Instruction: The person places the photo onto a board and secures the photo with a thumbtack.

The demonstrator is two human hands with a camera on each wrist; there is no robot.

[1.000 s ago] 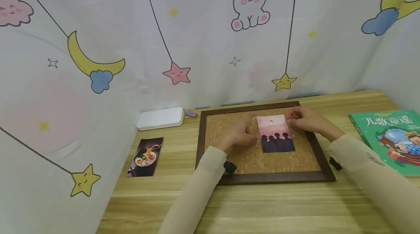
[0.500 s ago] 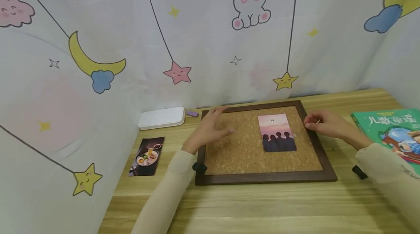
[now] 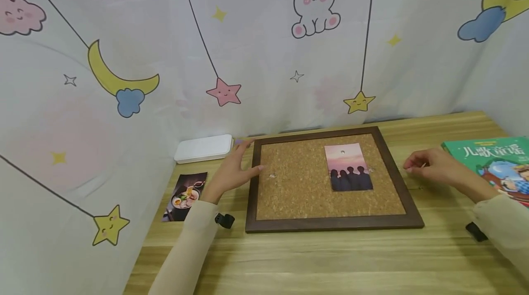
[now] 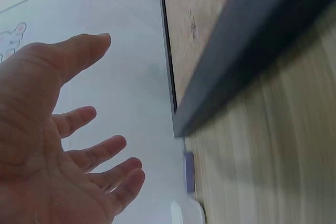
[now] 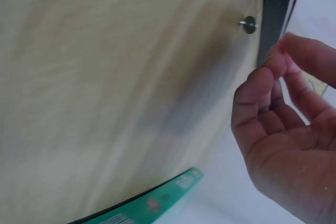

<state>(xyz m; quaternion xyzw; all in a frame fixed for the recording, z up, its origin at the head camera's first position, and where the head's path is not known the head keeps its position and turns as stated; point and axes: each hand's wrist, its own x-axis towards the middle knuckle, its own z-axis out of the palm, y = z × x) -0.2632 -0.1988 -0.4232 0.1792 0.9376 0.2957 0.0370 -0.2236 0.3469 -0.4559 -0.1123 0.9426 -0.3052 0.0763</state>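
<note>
A cork board (image 3: 297, 194) in a dark brown frame lies on the table. On its right half is a photo (image 3: 350, 166) of several silhouetted people under a pink sky, with a silver thumbtack (image 3: 342, 152) near its top edge. My left hand (image 3: 229, 173) is beside the board's left edge, fingers spread and thumb out, holding nothing. Right of the board, my right hand (image 3: 440, 171) has curled fingers, thumb and index tips together; I cannot tell whether something tiny is pinched there. A loose thumbtack (image 5: 248, 24) lies on the table near those fingertips in the right wrist view.
A ramen photo (image 3: 183, 197) lies left of the board, partly behind the left forearm. Behind it are a white case (image 3: 203, 149) and a small purple block (image 4: 189, 171). At the far right sits a green book (image 3: 492, 157). A patterned curtain (image 3: 268, 47) backs the table.
My left hand has moved left from beside the silhouette photo to the board's left edge, its fingers spreading. My right hand has moved right, off the board and over the table.
</note>
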